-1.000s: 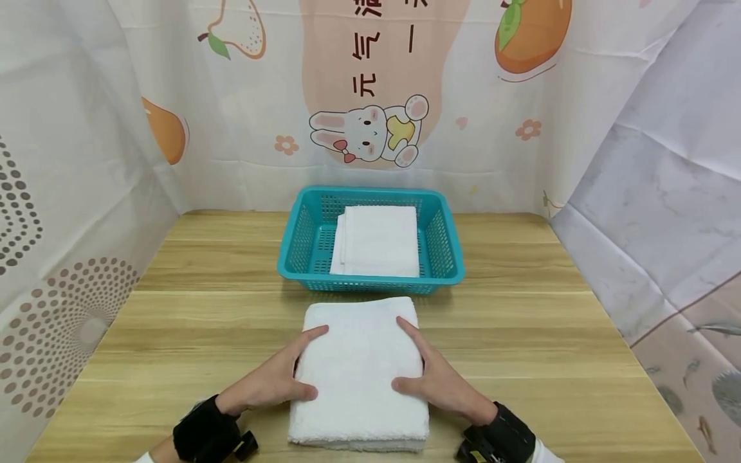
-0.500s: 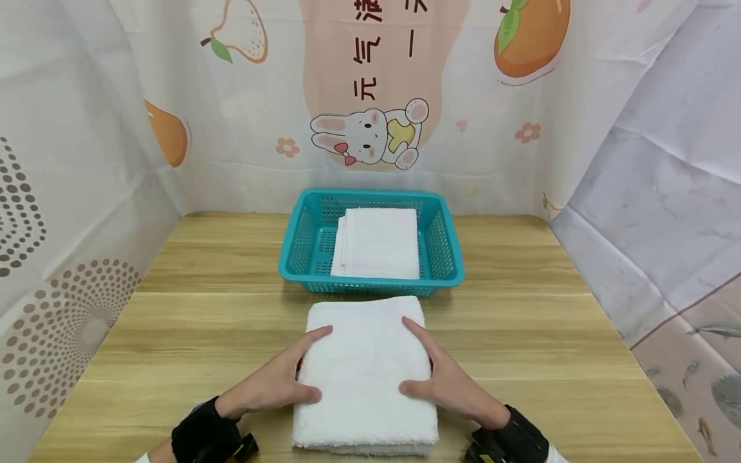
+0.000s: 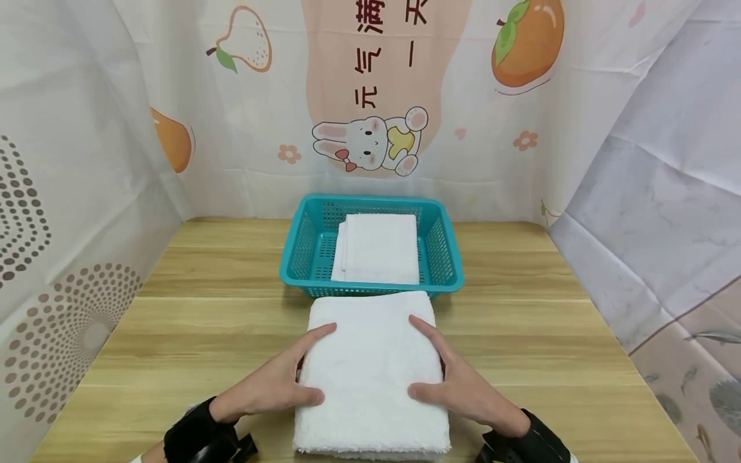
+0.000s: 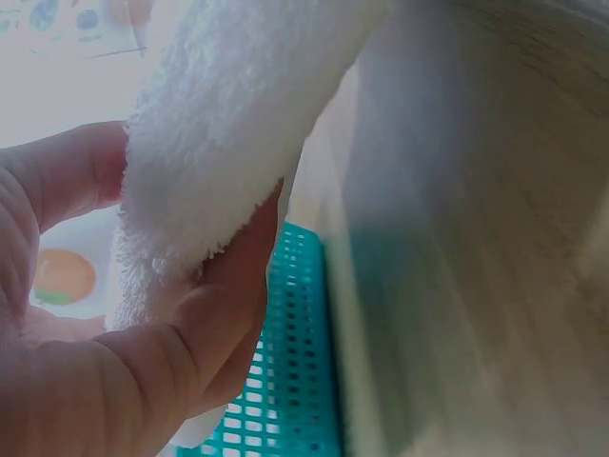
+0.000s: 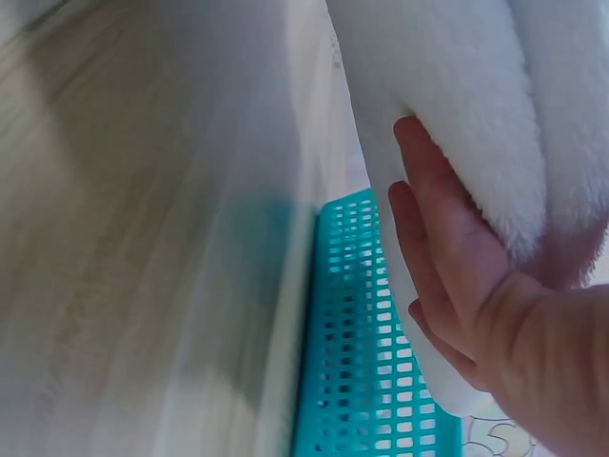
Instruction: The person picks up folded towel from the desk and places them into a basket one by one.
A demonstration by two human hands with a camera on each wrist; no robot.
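Both hands hold a thick, folded white towel by its left and right sides. My left hand has its thumb and forefinger over the top face, and in the left wrist view other fingers reach under the towel. My right hand grips the opposite side; the right wrist view shows its fingers against the underside. Bare wood shows beneath the towel in both wrist views, so it is raised off the table. Its far edge overlaps the front of a teal basket in the head view.
Inside the basket lies another folded white towel. The basket stands at the back of the wooden table, before a printed white curtain. Further curtains hang along the left and right sides.
The held towel has risen and shifted a little right, looking larger, and its far edge now overlaps the basket's front. Both hands keep their grip. The head view has tilted slightly up.
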